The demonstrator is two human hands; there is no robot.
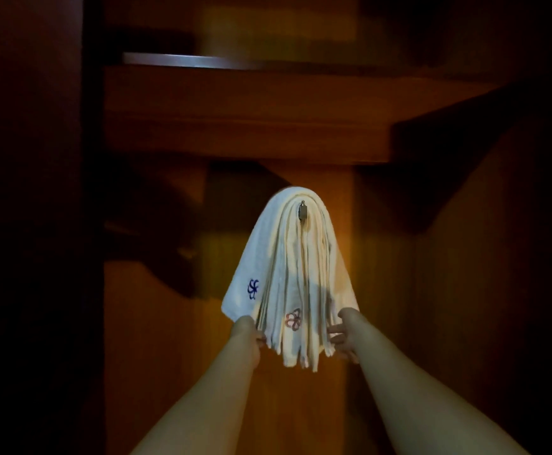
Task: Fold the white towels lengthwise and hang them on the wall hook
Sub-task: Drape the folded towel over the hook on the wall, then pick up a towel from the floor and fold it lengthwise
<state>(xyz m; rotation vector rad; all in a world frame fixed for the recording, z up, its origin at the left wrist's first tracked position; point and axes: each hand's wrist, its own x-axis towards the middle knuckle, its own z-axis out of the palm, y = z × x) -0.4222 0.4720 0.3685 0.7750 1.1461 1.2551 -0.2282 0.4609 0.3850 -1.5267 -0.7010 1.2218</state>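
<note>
Several white towels (296, 274) draped over hook (302, 210), hanging between both hands. Left hand (246, 333) pinches the bundle's lower left edge. Right hand (342, 330) touches its right edge, fingers loosely spread.

Two bare forearms show, left and right, with no sleeves, watch or jewellery visible on them. The left hand (247, 333) and right hand (343, 330) wear no gloves; the dim light hides finer detail.
</note>
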